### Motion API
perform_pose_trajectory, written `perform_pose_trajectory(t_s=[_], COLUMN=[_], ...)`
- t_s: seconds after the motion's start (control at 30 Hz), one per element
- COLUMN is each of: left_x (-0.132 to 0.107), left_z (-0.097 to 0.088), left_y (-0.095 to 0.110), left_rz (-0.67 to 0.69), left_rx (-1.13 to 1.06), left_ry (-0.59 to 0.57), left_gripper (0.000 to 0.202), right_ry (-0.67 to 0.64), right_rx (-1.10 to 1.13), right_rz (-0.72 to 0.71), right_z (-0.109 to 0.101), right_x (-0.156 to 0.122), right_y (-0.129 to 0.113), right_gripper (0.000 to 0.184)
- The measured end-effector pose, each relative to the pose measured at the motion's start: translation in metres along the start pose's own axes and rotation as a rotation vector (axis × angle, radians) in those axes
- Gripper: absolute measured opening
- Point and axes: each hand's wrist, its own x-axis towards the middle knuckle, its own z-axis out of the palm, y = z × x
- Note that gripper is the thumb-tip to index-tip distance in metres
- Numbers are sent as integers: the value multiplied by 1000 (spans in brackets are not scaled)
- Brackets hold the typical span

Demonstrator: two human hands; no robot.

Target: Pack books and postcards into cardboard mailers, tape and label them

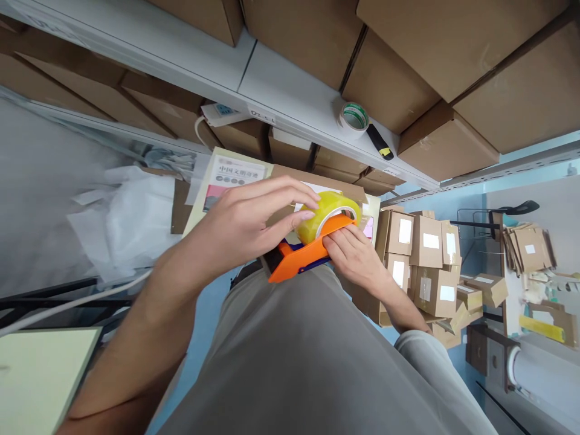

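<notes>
An orange tape dispenser (pixel 299 260) with a yellowish roll of clear tape (pixel 327 216) rests against my lap, in front of a cardboard box (pixel 317 178). My left hand (pixel 247 220) reaches over from the left, its fingertips pinched on the tape roll. My right hand (pixel 356 254) grips the dispenser's orange body from the right, fingers closed along its edge. Grey trousers (pixel 308 350) fill the lower middle of the view.
A grey shelf (pixel 281 84) carries large cardboard boxes, a tape roll (pixel 353 118), a black-and-yellow knife (pixel 379 142) and a power strip (pixel 222 112). Small labelled boxes (pixel 421 260) are stacked at right. White plastic bags (pixel 131 211) lie at left, a printed leaflet (pixel 233 178) behind my hand.
</notes>
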Motion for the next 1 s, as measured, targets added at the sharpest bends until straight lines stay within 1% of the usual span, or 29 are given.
perform_pose_trajectory(t_s=[0.13, 0.23, 0.33, 0.5, 0.63, 0.73, 0.77, 0.87, 0.9, 0.93, 1.0], left_x=[-2, -4, -5, -9, -11, -8, -6, -2, -1, -1, -3], left_z=[3, 9, 13, 14, 6, 0, -1, -2, -2, -3, -6], left_y=[-6, -5, -1, -1, -1, -1, -2, -8, -10, -12, -13], left_rz=[79, 171, 226, 196, 159, 153, 142, 90, 77, 70, 66], left_rx=[96, 189, 204, 160, 85, 30, -12, -175, -213, -234, -240], left_ry=[21, 95, 162, 147, 146, 117, 101, 73, 70, 68, 61], left_gripper=[17, 11, 13, 14, 10, 5, 11, 50, 59, 64, 66], right_ry=[59, 51, 52, 70, 97, 112, 102, 59, 57, 65, 94], right_rx=[47, 97, 155, 219, 275, 368, 405, 523, 562, 601, 675], right_rz=[-35, -23, -17, -10, -1, -1, 0, 12, 18, 27, 62], right_z=[-1, -2, -4, -3, -7, -12, -14, -16, -15, -13, -9], right_x=[1, -1, -3, -6, -5, -3, -2, -1, -1, -2, -5], right_y=[-1, -2, 0, 2, 0, -2, -2, -2, -1, 1, 4], right_gripper=[31, 34, 33, 27, 24, 23, 23, 23, 23, 23, 23])
